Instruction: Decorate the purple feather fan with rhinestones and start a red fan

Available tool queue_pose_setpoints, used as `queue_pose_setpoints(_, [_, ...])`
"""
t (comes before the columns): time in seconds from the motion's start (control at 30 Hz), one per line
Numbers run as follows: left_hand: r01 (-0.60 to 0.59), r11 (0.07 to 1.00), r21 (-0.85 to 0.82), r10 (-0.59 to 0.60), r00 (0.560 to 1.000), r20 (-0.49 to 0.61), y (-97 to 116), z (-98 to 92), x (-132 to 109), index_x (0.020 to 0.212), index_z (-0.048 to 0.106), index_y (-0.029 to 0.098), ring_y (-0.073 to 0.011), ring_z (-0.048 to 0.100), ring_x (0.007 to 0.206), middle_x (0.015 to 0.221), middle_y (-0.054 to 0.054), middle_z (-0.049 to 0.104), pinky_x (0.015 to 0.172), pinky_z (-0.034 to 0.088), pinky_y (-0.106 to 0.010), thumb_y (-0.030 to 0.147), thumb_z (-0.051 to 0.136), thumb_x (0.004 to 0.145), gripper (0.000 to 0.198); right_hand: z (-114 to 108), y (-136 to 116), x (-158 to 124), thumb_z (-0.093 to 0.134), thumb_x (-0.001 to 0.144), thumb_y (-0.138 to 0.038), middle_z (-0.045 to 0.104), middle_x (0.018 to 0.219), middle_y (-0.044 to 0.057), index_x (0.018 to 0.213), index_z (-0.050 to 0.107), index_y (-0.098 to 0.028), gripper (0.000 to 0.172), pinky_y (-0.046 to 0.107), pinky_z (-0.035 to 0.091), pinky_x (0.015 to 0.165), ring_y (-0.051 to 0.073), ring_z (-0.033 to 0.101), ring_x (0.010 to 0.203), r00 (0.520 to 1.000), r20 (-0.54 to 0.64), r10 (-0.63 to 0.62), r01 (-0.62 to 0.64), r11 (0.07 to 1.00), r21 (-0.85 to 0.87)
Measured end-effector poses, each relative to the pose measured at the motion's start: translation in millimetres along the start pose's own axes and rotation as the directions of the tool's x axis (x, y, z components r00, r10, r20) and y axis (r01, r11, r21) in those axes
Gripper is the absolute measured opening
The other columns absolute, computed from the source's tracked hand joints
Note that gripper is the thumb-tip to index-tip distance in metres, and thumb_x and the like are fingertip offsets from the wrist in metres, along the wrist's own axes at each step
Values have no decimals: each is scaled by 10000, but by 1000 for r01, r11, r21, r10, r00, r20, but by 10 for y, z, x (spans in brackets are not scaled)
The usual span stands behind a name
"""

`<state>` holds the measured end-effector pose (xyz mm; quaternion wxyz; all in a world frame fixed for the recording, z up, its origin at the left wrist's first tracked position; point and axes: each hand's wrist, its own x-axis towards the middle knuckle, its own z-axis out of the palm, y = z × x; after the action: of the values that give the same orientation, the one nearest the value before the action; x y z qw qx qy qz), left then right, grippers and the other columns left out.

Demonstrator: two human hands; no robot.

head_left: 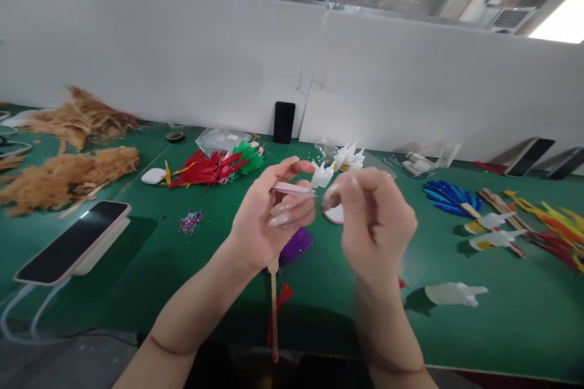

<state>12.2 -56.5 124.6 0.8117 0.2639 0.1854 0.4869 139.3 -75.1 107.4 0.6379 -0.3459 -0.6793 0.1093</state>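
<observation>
My left hand [278,213] is raised over the table with its fingers curled around a slim pale pink tool [294,189] that looks like tweezers, its tapered end toward the right. Close beside it, my right hand [376,213] is closed in a pinch; whatever its fingertips hold is too small or blurred to make out. Below my left hand lies a purple feather piece [296,246], partly covered by the hand, with a wooden stick [274,310] running toward the table edge. Red strands [285,295] lie against the stick. A white round-edged item [336,214] shows partly behind my right hand.
Red feathers [205,168], green feathers [246,157] and white-tipped glue bottles [349,157] lie behind my hands. Brown fibre [73,176] and a phone [75,240] are left. Blue feathers [449,197], more glue bottles [495,238] and a lying bottle [456,294] are right.
</observation>
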Motion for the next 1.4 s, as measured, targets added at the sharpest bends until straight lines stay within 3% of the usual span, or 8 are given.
queue_pose_setpoints(0.07, [24,999,-36,-25,999,-20,36,-5,6,740,582,147,-43,141,305,365,86,206,343,221,-158,247,327,954,348,-45,12,17,455,958,-217,542,653,-29,763,537,-229,213,261,442,537,94,522,549,995,6,99,-99,994,43])
queue_pose_setpoints(0.17, [5,1000,-18,-6,998,-55,81,-3,-8,738,585,155,-46,159,301,362,83,208,349,238,-155,260,330,953,350,-88,0,20,453,965,-246,553,659,-28,772,546,-216,217,231,435,511,80,530,550,967,140,212,-230,964,131])
queue_pose_setpoints(0.47, [-77,982,169,98,988,-117,46,22,-53,797,568,185,-49,202,297,402,71,294,333,246,-166,333,342,949,309,-85,-120,-43,494,942,-355,530,642,-29,763,561,-201,245,189,432,437,65,503,495,855,385,347,-473,827,305])
queue_pose_setpoints(0.67, [-135,951,277,172,978,-114,-5,17,-74,789,569,215,-71,264,329,413,57,317,364,289,-197,400,372,937,308,-60,-118,-46,488,942,-378,529,564,-32,689,572,-191,326,185,442,416,64,483,447,802,499,329,-557,714,424])
queue_pose_setpoints(0.9, [-237,900,366,270,962,-41,-26,11,-138,838,569,240,-75,266,321,441,51,394,339,224,-209,427,411,917,258,-55,-118,-67,570,905,-323,566,529,-40,667,618,-191,276,166,367,323,50,454,383,779,504,373,-615,611,499])
queue_pose_setpoints(1.03, [-227,921,317,238,971,6,-48,47,-155,839,549,239,-72,238,307,422,62,375,331,215,-207,406,413,918,229,-71,-107,-63,575,901,-311,663,626,-27,717,640,-201,224,163,402,328,54,510,397,778,542,317,-616,554,560])
queue_pose_setpoints(1.27, [-242,948,205,233,970,65,-100,91,-178,836,509,226,-65,238,325,436,69,353,358,248,-199,417,361,950,268,-108,-98,-111,485,945,-303,626,620,-11,798,616,-195,224,161,409,345,69,524,436,765,598,237,-632,453,629])
queue_pose_setpoints(1.4, [-214,966,145,199,974,110,-109,50,-175,857,492,215,-55,213,319,426,77,363,359,243,-185,407,368,950,247,-104,-114,-150,460,946,-410,631,645,17,847,643,-180,309,170,419,365,80,554,466,778,585,229,-622,407,669])
